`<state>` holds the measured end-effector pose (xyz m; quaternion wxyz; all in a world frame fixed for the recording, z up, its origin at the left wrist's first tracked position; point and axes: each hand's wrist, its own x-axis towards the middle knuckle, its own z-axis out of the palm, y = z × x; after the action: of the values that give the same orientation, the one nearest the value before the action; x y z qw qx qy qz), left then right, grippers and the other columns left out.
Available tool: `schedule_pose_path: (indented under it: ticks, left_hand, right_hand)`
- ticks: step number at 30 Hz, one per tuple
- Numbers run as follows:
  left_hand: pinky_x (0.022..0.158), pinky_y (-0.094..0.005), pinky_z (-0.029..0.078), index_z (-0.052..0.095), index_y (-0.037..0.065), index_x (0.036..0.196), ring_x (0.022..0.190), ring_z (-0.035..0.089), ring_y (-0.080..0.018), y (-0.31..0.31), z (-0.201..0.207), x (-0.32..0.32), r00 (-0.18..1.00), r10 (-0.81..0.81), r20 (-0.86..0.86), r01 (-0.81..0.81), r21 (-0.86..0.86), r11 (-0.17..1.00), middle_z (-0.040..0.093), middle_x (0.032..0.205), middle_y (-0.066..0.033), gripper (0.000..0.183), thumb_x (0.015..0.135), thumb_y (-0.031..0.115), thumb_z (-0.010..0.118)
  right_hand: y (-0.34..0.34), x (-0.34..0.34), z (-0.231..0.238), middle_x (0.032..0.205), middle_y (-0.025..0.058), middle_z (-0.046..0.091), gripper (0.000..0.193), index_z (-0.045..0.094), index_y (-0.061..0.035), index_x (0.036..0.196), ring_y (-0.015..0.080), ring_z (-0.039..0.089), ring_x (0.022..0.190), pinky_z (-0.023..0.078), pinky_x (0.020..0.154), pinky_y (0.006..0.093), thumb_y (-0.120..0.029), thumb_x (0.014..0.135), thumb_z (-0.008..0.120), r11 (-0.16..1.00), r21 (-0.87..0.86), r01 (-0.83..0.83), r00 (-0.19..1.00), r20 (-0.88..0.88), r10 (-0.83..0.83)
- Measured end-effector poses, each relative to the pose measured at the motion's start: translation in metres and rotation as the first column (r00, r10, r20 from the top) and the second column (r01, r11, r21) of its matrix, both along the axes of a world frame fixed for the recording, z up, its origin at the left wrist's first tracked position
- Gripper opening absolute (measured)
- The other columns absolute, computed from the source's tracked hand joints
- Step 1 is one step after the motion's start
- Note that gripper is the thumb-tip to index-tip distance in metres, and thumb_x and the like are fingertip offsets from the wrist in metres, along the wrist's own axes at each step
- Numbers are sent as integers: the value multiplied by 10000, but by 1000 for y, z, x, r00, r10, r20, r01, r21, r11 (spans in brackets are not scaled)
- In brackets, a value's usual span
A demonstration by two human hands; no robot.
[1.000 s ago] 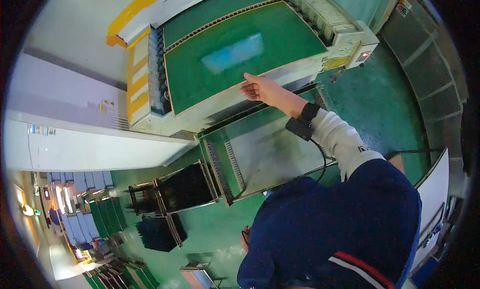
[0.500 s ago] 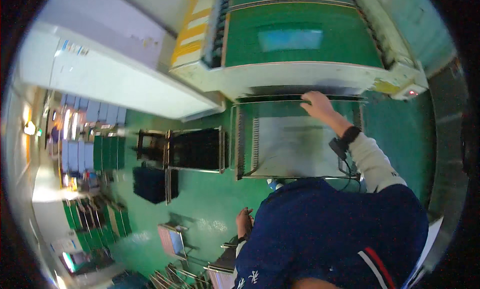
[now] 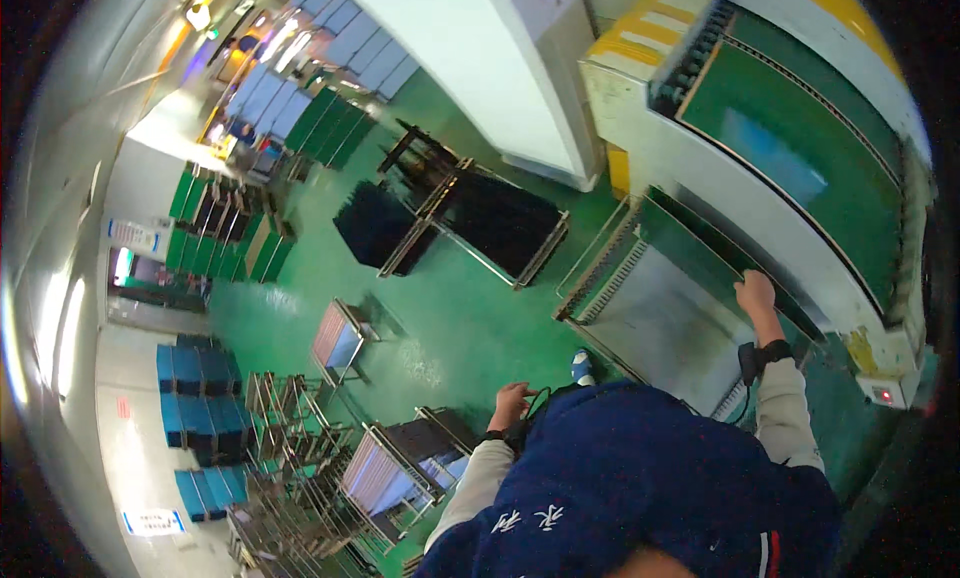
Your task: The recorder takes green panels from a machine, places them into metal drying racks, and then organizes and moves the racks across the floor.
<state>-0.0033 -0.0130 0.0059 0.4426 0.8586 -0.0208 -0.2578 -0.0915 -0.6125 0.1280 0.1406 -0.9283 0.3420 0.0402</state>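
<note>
My right hand (image 3: 757, 294) is at the top edge of a green panel (image 3: 690, 226) standing at the far side of a slotted metal rack (image 3: 600, 338). Its fingers are bent over that edge and look closed on it. The rack has toothed strips along its sides and a grey sheet-like surface inside. My left hand (image 3: 512, 406) hangs low beside my body, away from the rack, with loosely bent fingers and nothing visible in it. A dark band with a cable circles each wrist.
Beyond the rack stands a white machine (image 3: 740, 178) with rollers and a green panel (image 3: 800, 148) on top. A white pillar (image 3: 540, 78) rises to its left. Dark-filled racks (image 3: 500, 218), a small cart (image 3: 340, 338) and several metal racks (image 3: 290, 428) stand on the green floor (image 3: 420, 328).
My view has swung round to the left, so the machine and rack sit farther right and tilted. My right hand stays at the rack's far side; my left arm shows more fully.
</note>
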Motion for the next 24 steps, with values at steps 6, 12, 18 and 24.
schedule_pose_path:
  ticks: [6,12,18,24]
  left_hand:
    - [356,-289,386,564,-10,1139,396,477,-155,-3,20,-13,721,453,-524,-536,-8,844,688,895,-142,334,875,194,542]
    - [352,-294,376,578,-20,1102,413,465,-141,-2,20,-14,738,441,-511,-510,6,860,687,899,-132,322,873,205,544]
    - [354,-307,369,597,-26,1059,415,466,-139,-3,14,-10,720,447,-531,-548,-40,836,686,890,-134,305,861,203,558]
    - [368,-306,375,609,5,1064,405,481,-146,6,9,-7,741,448,-501,-534,-36,844,689,854,-132,295,848,202,575]
  right_hand:
    - [-7,3,-6,1027,209,627,330,624,-25,1017,370,596,985,483,811,462,-262,789,652,997,-38,63,996,-54,-65]
    - [-5,10,3,1106,185,618,415,588,-47,1152,345,587,1029,477,855,443,-257,799,647,991,-42,129,978,-158,-134]
    - [-3,15,17,1156,178,598,445,571,-42,1187,340,572,1061,463,890,427,-257,805,646,991,-48,121,977,-172,-128]
    - [-1,13,13,1123,189,610,449,578,-8,1161,348,562,1072,450,899,440,-245,788,656,992,-90,89,983,-156,-102]
